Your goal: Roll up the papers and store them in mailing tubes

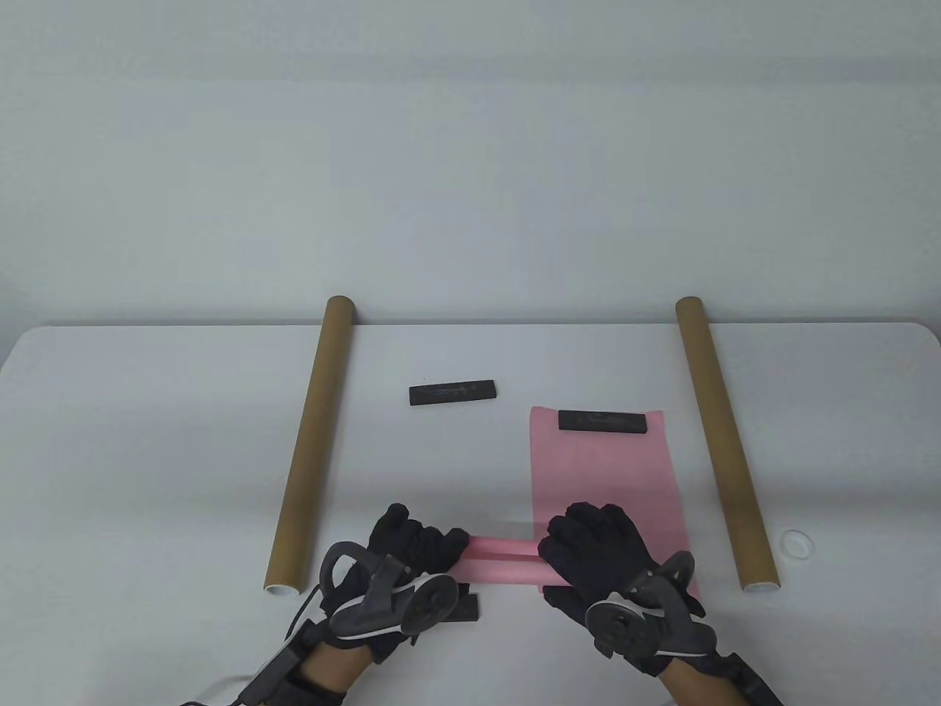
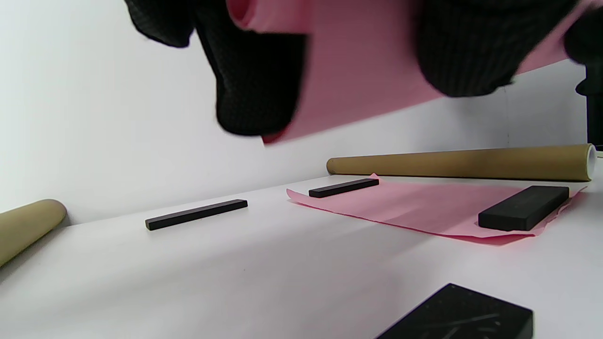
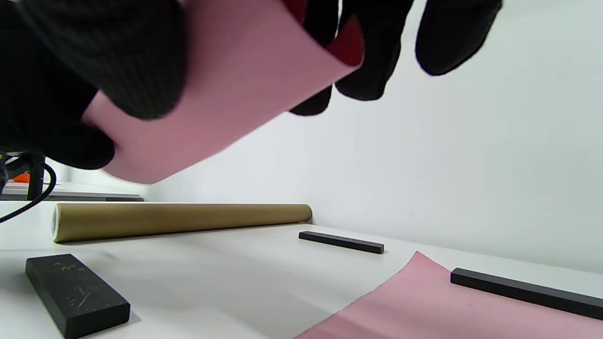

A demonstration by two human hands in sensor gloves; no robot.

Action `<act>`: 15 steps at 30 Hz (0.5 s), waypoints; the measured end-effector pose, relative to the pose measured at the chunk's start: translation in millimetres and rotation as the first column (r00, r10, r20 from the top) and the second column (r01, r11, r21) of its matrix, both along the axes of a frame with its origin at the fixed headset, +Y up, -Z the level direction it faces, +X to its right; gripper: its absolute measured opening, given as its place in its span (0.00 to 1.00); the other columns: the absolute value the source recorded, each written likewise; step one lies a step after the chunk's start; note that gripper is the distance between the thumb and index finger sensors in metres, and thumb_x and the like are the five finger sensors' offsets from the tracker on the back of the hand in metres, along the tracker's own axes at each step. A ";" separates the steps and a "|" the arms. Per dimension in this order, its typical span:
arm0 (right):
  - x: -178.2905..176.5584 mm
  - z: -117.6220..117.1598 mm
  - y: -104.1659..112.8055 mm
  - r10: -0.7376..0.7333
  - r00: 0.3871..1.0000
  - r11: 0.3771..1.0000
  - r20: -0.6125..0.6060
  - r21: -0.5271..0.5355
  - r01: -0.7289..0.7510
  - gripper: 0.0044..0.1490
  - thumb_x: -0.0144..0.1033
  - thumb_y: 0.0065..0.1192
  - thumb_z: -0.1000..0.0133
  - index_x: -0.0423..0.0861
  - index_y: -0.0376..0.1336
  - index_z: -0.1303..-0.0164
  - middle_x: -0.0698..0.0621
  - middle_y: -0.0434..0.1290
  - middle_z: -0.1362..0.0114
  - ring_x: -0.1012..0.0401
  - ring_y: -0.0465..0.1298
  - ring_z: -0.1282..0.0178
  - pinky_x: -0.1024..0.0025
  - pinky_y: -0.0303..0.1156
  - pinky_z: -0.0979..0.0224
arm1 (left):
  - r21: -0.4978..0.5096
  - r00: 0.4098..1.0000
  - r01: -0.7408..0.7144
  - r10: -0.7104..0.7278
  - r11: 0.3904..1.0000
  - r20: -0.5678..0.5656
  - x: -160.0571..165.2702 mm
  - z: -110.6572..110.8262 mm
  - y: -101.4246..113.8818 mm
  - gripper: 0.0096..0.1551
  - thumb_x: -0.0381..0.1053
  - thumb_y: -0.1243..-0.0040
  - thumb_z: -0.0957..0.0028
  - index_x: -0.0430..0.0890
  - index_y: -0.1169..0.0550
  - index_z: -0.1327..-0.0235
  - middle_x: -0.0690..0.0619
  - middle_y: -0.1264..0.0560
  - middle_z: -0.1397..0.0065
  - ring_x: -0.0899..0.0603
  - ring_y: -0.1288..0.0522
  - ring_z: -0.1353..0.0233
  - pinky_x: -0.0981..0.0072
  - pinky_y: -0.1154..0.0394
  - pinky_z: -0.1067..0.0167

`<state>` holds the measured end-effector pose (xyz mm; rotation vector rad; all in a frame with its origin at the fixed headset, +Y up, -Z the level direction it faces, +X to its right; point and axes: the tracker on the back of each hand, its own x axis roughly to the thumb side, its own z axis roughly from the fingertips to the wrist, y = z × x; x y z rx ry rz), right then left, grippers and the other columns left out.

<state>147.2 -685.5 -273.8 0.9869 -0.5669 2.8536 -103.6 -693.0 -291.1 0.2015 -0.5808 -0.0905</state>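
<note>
A rolled pink paper (image 1: 500,562) is held lifted above the near part of the table (image 1: 147,412), its left end gripped by the curled fingers of the left hand (image 1: 412,548) and its right end by the curled fingers of the right hand (image 1: 595,548); in both wrist views the roll is seen clear of the table surface. A flat pink sheet (image 1: 603,471) is spread just beyond and under the right hand, pinned at its far edge by a black bar (image 1: 603,421); in the left wrist view a second black block (image 2: 523,207) is seen resting on its near part. To the left a mailing tube (image 1: 312,441) is laid lengthwise, and to the right another mailing tube (image 1: 724,441), each well apart from the hands; open table is left between them. A loose black bar (image 1: 452,392) lies beyond the left hand; another black block (image 1: 467,607) lies just beneath it. A white cap (image 1: 796,543) is seen beside the right tube's near end.
</note>
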 end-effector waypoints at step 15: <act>2.6 -2.8 0.4 -0.005 1.000 0.999 -0.010 -0.033 0.005 0.36 0.62 0.67 0.50 0.47 0.75 0.42 0.46 0.77 0.29 0.41 0.73 0.22 0.31 0.65 0.24 | -0.018 1.000 -0.010 0.010 1.000 0.029 1.6 0.2 -1.9 0.42 0.70 0.38 0.60 0.56 0.30 0.32 0.59 0.19 0.42 0.51 0.16 0.42 0.45 0.33 0.27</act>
